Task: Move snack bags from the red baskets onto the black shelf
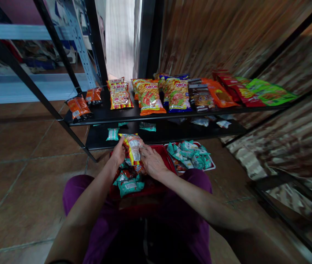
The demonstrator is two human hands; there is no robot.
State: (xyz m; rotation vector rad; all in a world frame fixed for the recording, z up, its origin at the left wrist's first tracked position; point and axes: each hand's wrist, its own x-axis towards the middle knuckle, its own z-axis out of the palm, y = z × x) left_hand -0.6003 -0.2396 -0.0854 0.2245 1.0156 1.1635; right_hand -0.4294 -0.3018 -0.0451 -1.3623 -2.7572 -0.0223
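A yellow-and-red snack bag (pixel 134 148) is held up over the red basket (pixel 160 149), its printed panel facing me. My left hand (pixel 119 153) pinches its left edge. On the other side, my right hand (pixel 152 161) grips the bag's right edge, the fingertips partly hidden. Below the hands, small teal snack packets (pixel 130 186) and some dark red ones lie in the basket between my knees. Beside it on the floor, a white-rimmed tray (pixel 213 165) carries a heap of teal packets (pixel 190 154).
A black shelf rack (pixel 103 118) stands in front. Its upper board bears orange packets (pixel 79 107), noodle snack bags (pixel 150 96) and green bags (pixel 271 91). A few small packets (pixel 113 134) lie on the lower board. Slanting metal posts (pixel 46 97) flank both sides.
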